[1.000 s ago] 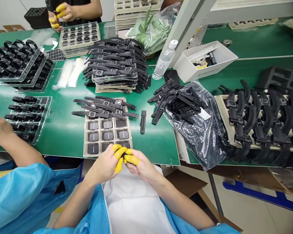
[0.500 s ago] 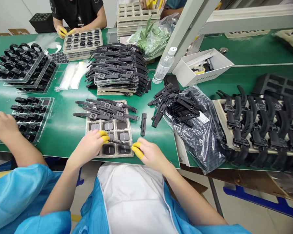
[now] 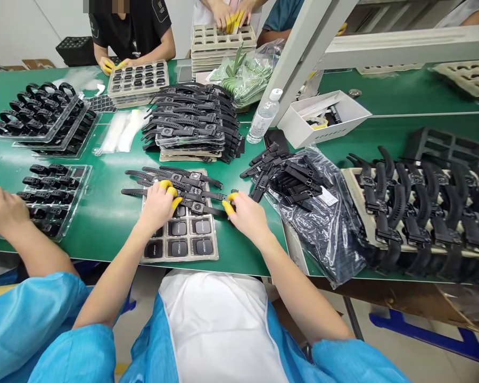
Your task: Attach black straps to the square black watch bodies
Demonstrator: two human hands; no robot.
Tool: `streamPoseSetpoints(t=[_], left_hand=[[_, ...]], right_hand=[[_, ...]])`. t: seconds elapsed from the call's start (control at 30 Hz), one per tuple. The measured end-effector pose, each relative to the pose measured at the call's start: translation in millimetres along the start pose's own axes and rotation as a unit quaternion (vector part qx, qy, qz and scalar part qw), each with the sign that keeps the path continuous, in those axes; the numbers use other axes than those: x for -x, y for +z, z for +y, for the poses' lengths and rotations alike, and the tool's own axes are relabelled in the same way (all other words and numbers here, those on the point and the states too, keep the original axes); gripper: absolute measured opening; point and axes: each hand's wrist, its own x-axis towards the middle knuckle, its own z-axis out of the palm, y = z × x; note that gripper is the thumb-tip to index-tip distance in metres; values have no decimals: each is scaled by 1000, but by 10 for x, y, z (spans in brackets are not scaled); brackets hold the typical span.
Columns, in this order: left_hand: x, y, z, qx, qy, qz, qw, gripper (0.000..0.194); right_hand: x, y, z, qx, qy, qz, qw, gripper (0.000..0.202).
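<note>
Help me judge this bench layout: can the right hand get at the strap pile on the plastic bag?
Probably yes: the strap pile lies uncovered close beside the right hand, with nothing standing between them.

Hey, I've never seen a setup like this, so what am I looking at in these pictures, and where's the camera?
There's no machine here. The camera sits on someone's head, looking forward and down at their own left hand and right hand, which wear yellow fingertip covers. The hands are at either end of a black watch over a tray; whether they grip it firmly is hard to tell. The green table also bears loose straps, a bottle and a white box. At far left is a co-worker's hand.
</note>
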Motion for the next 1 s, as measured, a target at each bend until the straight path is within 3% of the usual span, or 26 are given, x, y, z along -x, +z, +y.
streamPoseSetpoints(t=[0.07,0.17,0.27,0.4,0.47,0.57,0.63,0.67,0.7,0.77,0.83,0.87,0.93,1.0], left_hand=[[151,-19,66,-19,-17,-3,1000,30],[297,-49,165,-41,22,-50,998,24],[312,-54,241,-57,43,-76,995,21],[267,-20,248,-29,49,-70,996,18],[273,-7,201,-15,49,-66,997,22],[345,-28,102,19,48,-61,997,25],[434,-62,68,133,7,-41,990,22],[486,-77,79,227,-26,-23,973,20],[541,-87,114,339,-58,-4,939,18],[647,-86,264,552,-91,25,828,17],[734,-56,493,688,-81,32,721,19],[770,-34,617,720,-73,30,690,19],[826,11,835,732,-58,20,678,16],[873,44,966,702,-34,5,711,20]], right_hand=[[-54,-1,30,16,54,1,998,30],[-181,14,22,30,106,-30,993,33],[-292,49,3,17,130,-54,990,30],[-339,87,70,-39,139,-56,988,22],[-308,91,155,-67,117,-15,991,12],[-163,77,286,-175,45,105,978,11],[16,55,312,-317,9,157,935,15],[129,43,291,-394,6,163,905,18],[253,32,243,-467,10,154,870,20],[512,22,78,-589,24,101,802,26],[751,38,-136,-684,17,-8,729,32],[851,57,-241,-715,8,-67,696,35],[1003,108,-415,-743,-4,-151,652,42],[1093,157,-521,-746,-1,-194,637,43]])
